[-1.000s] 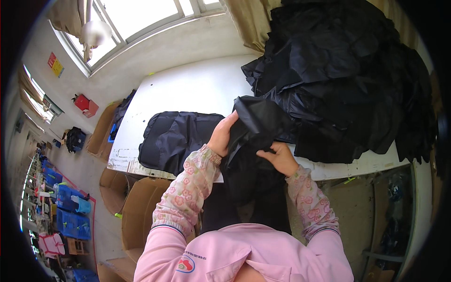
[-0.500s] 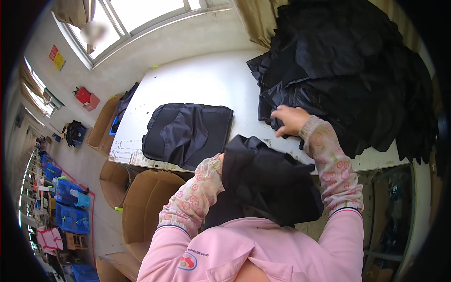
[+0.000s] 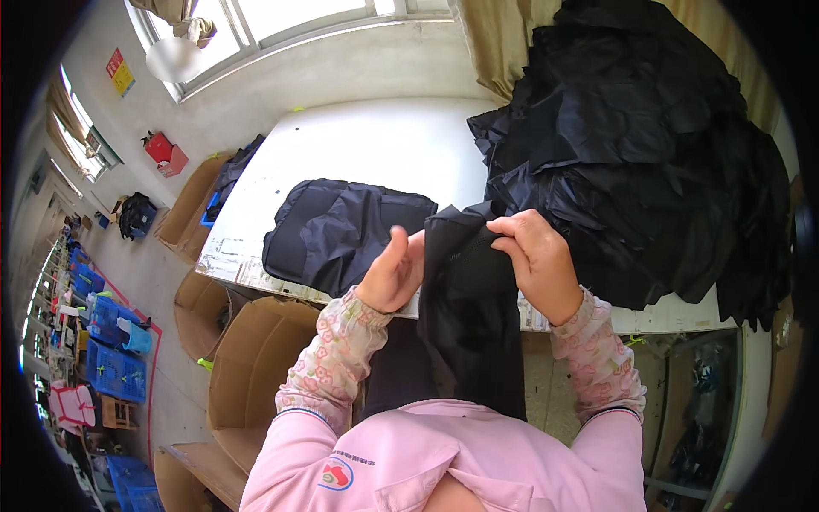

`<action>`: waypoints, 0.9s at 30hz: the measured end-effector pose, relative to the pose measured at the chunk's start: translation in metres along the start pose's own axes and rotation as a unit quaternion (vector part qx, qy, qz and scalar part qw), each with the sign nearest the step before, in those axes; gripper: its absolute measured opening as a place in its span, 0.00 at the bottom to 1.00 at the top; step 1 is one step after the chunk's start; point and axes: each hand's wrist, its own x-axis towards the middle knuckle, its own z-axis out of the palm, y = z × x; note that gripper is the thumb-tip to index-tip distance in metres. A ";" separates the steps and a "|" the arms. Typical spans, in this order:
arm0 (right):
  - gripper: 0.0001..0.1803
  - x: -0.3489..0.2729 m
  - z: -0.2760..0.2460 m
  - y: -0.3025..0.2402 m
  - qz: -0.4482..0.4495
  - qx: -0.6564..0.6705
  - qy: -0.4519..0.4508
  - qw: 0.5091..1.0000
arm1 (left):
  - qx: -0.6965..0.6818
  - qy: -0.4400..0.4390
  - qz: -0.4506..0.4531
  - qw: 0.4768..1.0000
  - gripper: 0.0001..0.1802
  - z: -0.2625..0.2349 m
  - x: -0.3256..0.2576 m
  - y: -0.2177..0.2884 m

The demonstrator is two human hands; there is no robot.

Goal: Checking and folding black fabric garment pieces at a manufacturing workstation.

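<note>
Yellow-and-red sign on far-left wall (rectangular), open brown cardboard boxes beside table

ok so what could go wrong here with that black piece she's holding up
The black fabric piece hangs off the table edge between the left hand and right hand; a loose pinch might let it slide to the floor. The big black fabric pile beside it overhangs and could be dragged along.
</note>
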 end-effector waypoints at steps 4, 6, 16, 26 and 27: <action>0.13 0.006 0.000 -0.001 -0.010 0.013 -0.026 1.000 | 0.388 0.027 0.014 0.921 0.22 0.010 -0.004 0.011; 0.13 0.011 -0.005 0.000 -0.044 -0.001 -0.035 0.998 | 0.288 0.074 0.036 0.954 0.16 0.002 -0.006 0.024; 0.13 0.033 -0.031 -0.013 0.031 0.039 -0.209 0.977 | 0.215 0.069 0.202 0.953 0.13 -0.021 0.000 0.069; 0.09 0.117 -0.077 -0.016 0.192 0.348 -0.048 0.917 | 0.061 0.039 -0.090 0.993 0.60 -0.166 -0.131 -0.068; 0.09 0.119 -0.078 -0.026 0.245 0.358 -0.001 0.901 | 0.048 0.022 -0.088 0.995 0.60 -0.141 -0.123 -0.087</action>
